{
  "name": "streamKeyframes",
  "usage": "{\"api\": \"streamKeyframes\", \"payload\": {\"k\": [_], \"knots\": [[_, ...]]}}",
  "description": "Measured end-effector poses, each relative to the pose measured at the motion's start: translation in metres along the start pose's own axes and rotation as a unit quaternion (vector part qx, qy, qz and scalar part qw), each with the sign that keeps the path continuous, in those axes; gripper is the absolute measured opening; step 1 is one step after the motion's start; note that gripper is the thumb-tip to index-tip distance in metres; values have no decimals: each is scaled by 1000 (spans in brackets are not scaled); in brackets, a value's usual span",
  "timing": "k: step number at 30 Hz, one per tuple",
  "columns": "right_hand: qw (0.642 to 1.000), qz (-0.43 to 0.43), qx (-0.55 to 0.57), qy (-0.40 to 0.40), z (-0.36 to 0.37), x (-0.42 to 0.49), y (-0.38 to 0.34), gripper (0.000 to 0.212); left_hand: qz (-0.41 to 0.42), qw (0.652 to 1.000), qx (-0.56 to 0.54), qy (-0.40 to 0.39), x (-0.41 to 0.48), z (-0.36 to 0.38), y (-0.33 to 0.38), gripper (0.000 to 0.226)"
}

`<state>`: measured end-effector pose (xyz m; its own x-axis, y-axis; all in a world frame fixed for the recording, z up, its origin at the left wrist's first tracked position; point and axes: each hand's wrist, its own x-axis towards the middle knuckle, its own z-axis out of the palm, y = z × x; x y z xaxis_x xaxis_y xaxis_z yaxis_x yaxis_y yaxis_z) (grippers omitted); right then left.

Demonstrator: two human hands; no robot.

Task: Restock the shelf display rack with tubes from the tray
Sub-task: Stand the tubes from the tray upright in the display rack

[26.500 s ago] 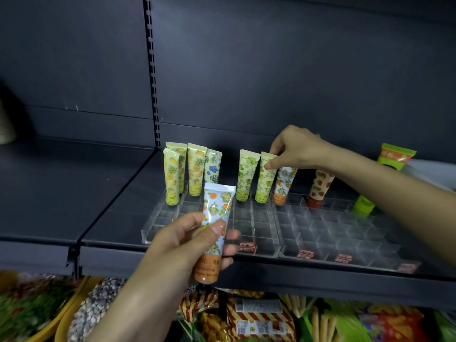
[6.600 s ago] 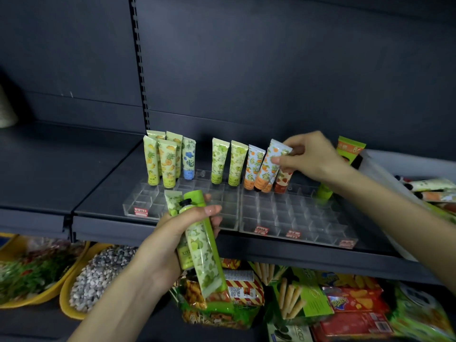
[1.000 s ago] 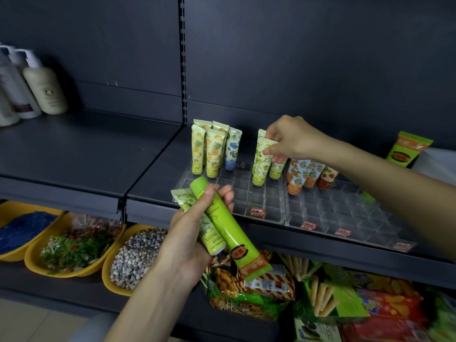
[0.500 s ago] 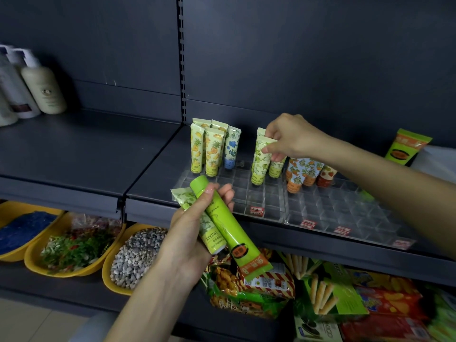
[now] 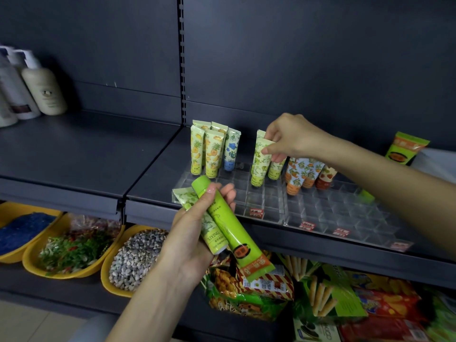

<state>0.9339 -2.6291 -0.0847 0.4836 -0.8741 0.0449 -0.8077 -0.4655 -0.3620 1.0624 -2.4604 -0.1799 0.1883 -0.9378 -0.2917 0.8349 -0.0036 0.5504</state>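
Note:
A clear gridded display rack [image 5: 328, 206] lies on the dark shelf. Several tubes stand in its back rows: yellow pineapple tubes [image 5: 211, 154], a blue-flower tube [image 5: 231, 150], green-patterned tubes and orange-patterned tubes [image 5: 299, 175]. My right hand [image 5: 288, 138] pinches the top of a green-patterned tube [image 5: 260, 164] that stands in a rack cell. In front of the shelf edge my left hand [image 5: 195, 228] grips two tubes at once: a long bright green tube [image 5: 232, 228] and a shorter pale green-patterned tube [image 5: 209, 228].
A tall green and orange tube [image 5: 404, 149] stands at the rack's far right by a white tray edge [image 5: 436, 164]. Pump bottles [image 5: 44, 92] stand on the left shelf. Yellow bowls [image 5: 111, 275] and snack packs [image 5: 259, 292] fill the shelf below.
My right hand has shifted slightly on the green-patterned tube in the rack. My left hand keeps its two tubes in about the same place.

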Motion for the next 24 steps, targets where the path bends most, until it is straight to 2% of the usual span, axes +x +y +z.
{"api": "streamKeyframes", "payload": {"k": [3, 7, 9, 12, 15, 19, 24], "knots": [[1000, -3, 6, 8, -9, -6, -4, 24, -1, 1000, 0, 0, -1, 3, 0, 38], [993, -63, 19, 98, -31, -33, -14, 19, 5, 1000, -10, -9, -4, 10, 1, 38], [988, -90, 68, 110, -32, -59, -19, 13, 12, 1000, -23, -13, -5, 14, 2, 42], [988, -92, 124, -11, -10, -98, -19, 21, 27, 998, -44, -20, -8, 23, 1, 42], [976, -74, 163, -127, 16, -123, -9, 41, 32, 998, -56, -25, -13, 31, -3, 41], [937, -17, 298, -180, 30, -139, 2, 38, 44, 996, -67, -28, -17, 37, -11, 46], [911, 28, 362, -196, 30, -149, 17, 34, 48, 997, -63, -18, -18, 45, -23, 47]]}}
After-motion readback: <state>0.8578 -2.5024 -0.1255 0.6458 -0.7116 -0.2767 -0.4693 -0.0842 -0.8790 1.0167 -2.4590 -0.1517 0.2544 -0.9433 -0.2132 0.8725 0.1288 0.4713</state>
